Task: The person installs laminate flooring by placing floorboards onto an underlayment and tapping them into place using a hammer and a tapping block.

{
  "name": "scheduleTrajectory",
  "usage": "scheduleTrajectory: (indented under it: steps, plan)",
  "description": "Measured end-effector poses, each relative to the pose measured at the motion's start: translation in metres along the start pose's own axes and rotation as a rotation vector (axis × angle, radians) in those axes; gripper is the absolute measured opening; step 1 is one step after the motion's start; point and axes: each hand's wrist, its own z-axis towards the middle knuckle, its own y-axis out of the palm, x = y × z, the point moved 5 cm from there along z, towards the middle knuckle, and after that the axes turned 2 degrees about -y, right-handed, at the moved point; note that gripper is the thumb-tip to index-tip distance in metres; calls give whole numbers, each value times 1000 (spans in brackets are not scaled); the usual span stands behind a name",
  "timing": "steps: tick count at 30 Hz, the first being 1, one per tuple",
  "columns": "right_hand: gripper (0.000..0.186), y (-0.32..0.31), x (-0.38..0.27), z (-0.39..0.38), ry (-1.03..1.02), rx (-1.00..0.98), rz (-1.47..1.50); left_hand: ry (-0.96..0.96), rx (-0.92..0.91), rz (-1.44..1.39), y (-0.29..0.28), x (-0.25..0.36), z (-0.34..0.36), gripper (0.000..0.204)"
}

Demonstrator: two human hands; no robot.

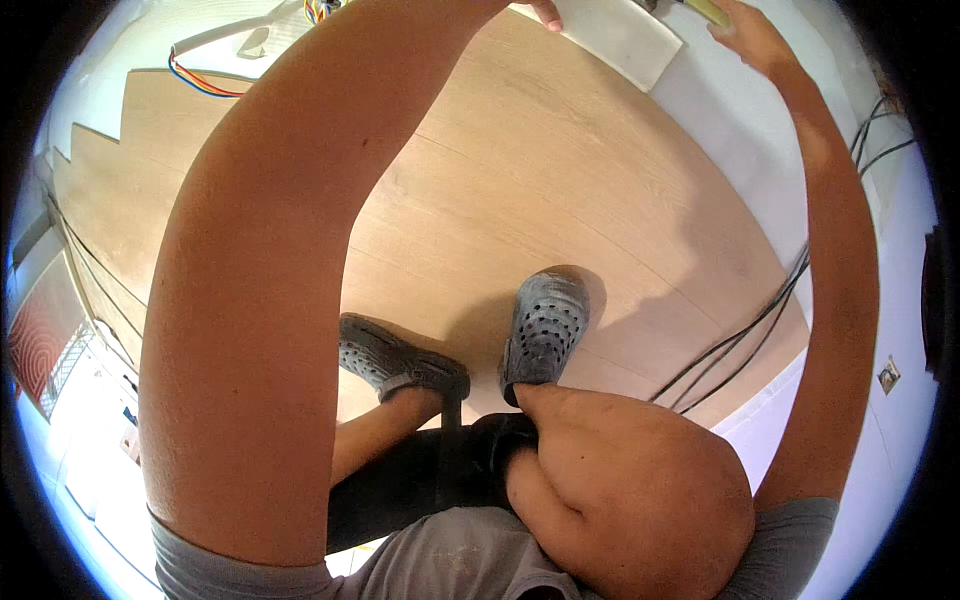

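Observation:
My right hand, at the upper right, is closed around the pale yellow handle of a tool; the tool's working end is at the frame's top edge and cannot be made out. At the top middle only a finger or two of my left hand show, and the rest is cut off. They are beside the left end of a flat white rectangular board, which lies between the two hands, at the edge of the wood-look planks. Whether they grip the board is hidden.
My feet, in grey clogs, are on the planks. Black cables run across the right side. Coloured wires come out of a pale conduit at the upper left. The planks' left end is stepped. A red-patterned panel stands far left.

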Motion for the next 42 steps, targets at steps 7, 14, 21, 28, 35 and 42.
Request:
scheduleTrajectory:
  steps: [7,14,21,28,35,42]
  plan:
    - [47,94,-40,-132,291,537,460,22,72,94,23,4,12,80]
    - [43,189,-175,-297,689,183,592,56,191,95,8,41,9,67]
    - [47,201,-180,-335,361,150,412,-168,253,-85,62,127,-82,54]
    - [46,163,-183,-303,205,-233,-48,-256,584,-241,75,133,-189,43]
    - [42,80,-294,-212,-136,-242,64,-276,184,-307,84,28,-447,28]
    - [37,45,-426,-117,-661,-254,-61,-900,-521,-159,85,110,-799,13]
